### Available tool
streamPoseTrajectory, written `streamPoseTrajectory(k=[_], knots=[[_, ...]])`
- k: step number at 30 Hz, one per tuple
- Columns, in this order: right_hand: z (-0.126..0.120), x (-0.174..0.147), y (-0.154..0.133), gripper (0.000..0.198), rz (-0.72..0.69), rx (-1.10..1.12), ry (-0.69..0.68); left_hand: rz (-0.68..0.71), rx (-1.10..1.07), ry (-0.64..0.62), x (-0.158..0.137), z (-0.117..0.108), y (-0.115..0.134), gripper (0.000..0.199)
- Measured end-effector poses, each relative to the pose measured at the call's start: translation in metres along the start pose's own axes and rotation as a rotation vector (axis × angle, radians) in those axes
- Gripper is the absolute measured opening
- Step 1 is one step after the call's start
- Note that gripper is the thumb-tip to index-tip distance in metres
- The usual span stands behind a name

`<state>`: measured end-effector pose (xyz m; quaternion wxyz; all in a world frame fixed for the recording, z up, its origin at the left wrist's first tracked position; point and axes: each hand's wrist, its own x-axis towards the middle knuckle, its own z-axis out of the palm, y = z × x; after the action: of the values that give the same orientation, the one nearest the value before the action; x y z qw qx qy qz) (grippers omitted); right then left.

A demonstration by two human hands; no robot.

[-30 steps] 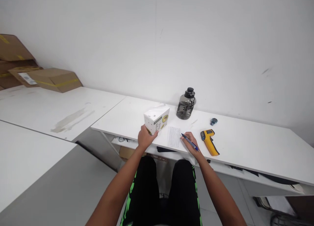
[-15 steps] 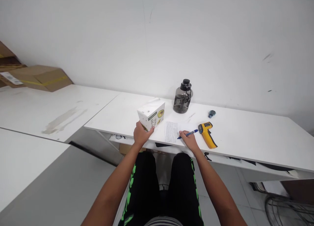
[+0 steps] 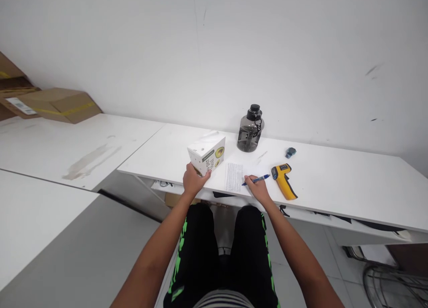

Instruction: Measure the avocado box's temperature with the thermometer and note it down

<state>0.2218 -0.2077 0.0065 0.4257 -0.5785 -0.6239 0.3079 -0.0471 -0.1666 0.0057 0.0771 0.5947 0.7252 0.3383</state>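
My left hand [image 3: 195, 182] grips the near lower corner of a white box [image 3: 206, 153] with avocado pictures and dark print on its side. The box rests tilted toward me on the white table [image 3: 337, 183]. In my right hand [image 3: 257, 190] is a blue pen [image 3: 260, 179], its tip low over the paper [image 3: 234, 176]. Dense rows of writing cover the paper's left part. Just right of that hand lies a yellow and black infrared thermometer [image 3: 284, 182].
A dark see-through water jug [image 3: 249, 129] stands near the wall, with a wristwatch [image 3: 290, 152] to its right. Cardboard boxes [image 3: 67, 105] sit on the left table. Under the table, a shelf [image 3: 301, 213] holds dark items.
The view has shifted slightly. The box stays in my left hand and the pen in my right; the pen tip has moved little, if at all, over the paper.
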Motion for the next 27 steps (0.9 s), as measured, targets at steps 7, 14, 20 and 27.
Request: streamPoseTrajectory(k=[7, 14, 20, 27], knots=[[-0.0013, -0.0007, -0.0031, 0.045, 0.008, 0.03, 0.001, 0.002, -0.002, 0.001, -0.0002, -0.0002, -0.0003, 0.061], [-0.0017, -0.0002, -0.0042, 0.041, 0.032, 0.005, -0.031, 0.007, 0.003, 0.004, 0.0006, 0.002, -0.0023, 0.061], [-0.0014, -0.0008, -0.0044, 0.044, 0.037, 0.006, 0.012, 0.008, -0.012, 0.002, 0.0006, 0.0023, -0.0042, 0.063], [-0.0009, -0.0012, -0.0051, 0.043, 0.005, 0.001, 0.01, 0.013, -0.003, 0.008, 0.0004, 0.0021, -0.0031, 0.063]])
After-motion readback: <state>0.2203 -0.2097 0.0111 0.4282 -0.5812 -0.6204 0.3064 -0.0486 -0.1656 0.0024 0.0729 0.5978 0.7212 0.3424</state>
